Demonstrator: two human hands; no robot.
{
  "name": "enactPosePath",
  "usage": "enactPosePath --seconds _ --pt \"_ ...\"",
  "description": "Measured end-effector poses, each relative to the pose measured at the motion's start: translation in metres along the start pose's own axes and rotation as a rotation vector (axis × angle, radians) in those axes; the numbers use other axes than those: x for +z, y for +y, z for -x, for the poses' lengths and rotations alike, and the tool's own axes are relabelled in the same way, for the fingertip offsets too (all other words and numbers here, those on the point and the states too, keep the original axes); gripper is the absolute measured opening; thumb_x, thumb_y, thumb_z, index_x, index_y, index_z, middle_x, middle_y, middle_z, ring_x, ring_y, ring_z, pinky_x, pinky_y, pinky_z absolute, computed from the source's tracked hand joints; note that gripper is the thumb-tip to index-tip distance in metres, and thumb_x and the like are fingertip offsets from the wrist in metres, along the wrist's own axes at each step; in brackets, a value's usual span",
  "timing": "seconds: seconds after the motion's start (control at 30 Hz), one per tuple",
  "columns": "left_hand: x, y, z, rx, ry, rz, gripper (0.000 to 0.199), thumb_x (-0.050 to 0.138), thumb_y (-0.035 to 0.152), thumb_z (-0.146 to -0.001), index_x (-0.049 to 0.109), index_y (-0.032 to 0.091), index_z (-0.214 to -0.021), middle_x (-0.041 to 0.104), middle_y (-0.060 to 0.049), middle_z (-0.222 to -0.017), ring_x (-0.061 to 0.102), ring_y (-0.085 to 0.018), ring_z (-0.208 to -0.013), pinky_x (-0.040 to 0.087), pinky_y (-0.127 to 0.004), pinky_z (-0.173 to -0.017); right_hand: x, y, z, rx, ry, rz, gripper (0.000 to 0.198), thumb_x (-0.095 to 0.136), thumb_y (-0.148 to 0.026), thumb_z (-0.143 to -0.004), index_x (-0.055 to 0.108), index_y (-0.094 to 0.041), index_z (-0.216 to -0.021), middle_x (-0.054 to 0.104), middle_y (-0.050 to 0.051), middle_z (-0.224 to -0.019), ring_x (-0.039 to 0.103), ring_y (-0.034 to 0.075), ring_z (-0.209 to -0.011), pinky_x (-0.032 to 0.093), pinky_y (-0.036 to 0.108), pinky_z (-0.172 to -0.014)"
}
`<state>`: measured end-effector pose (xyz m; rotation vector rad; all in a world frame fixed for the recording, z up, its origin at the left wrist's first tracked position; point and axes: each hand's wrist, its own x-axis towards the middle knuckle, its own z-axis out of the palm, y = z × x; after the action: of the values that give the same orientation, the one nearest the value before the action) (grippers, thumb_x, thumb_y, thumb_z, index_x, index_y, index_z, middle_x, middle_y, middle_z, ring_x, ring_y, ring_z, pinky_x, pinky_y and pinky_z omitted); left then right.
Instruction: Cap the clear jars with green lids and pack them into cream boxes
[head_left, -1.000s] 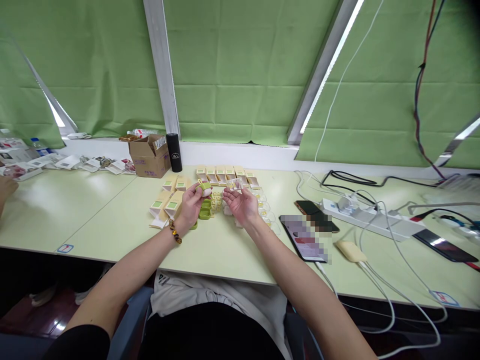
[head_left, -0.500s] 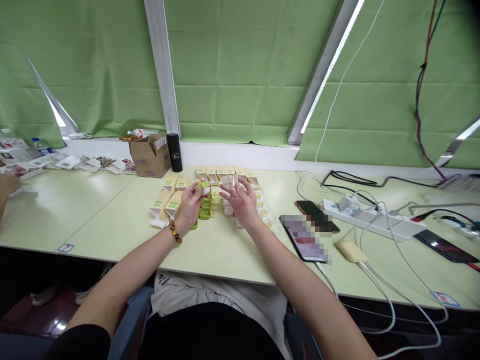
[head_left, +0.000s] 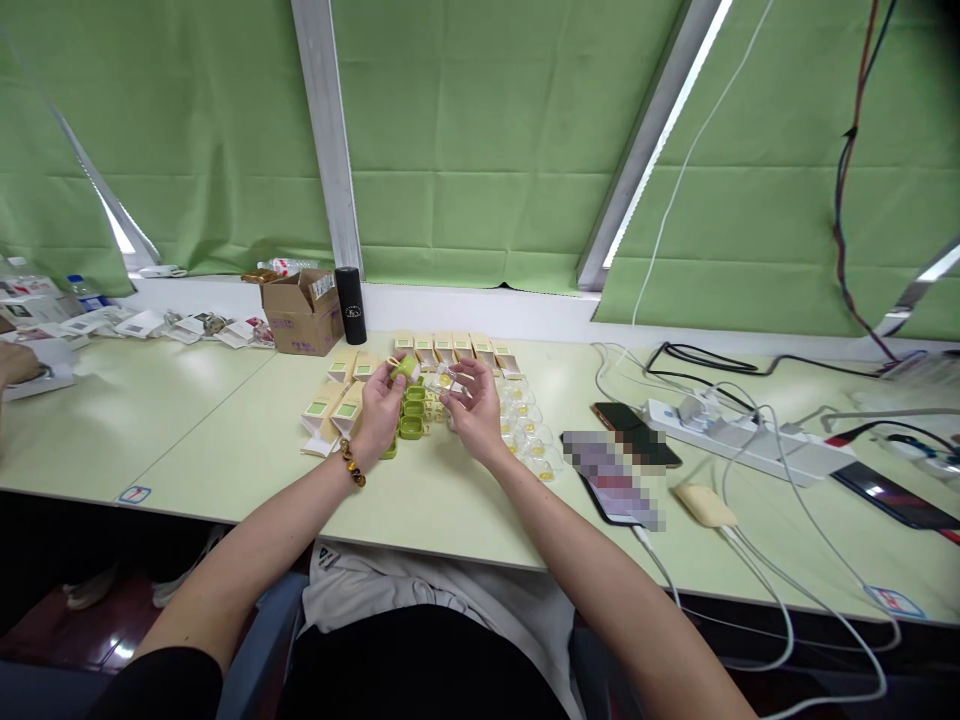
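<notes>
Green box (head_left: pixel 406 370): in the left hand (head_left: pixel 381 405), fingers closed round it, above the tabletop (head_left: pixel 450 510).
Clear cup (head_left: pixel 442 379): pinched by the right hand (head_left: pixel 477 408), just right of the box.
Long side: too small to tell.
Nearer the cup: right hand.

1 beaded bracelet (head_left: pixel 352 464), mottled in amber and dark tones, is worn on the left arm (head_left: pixel 262 555), which is sleeved in black (head_left: pixel 180 685) above; plain black clothing (head_left: pixel 412 665) is seen at the near edge.
</notes>
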<state>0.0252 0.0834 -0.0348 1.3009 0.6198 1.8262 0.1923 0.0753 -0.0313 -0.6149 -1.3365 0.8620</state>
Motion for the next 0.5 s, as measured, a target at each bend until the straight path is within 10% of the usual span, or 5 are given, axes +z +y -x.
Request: enactPosePath --seconds 0.5 --pt "0.0054 0.0069 0.0067 -0.08 -0.122 -0.04 0.06 0.079 0.049 -0.094 0.063 0.022 -0.144 0.069 -0.013 -0.145 0.065 -0.028 -0.135 0.053 -0.042 -0.115 0.0065 0.0035 0.0051 0.093 -0.08 -0.098 0.062 0.091 -0.046 -0.077 0.056 -0.032 -0.126 0.06 0.004 -0.121 0.069 0.019 -0.101 0.066 0.042 -0.094"
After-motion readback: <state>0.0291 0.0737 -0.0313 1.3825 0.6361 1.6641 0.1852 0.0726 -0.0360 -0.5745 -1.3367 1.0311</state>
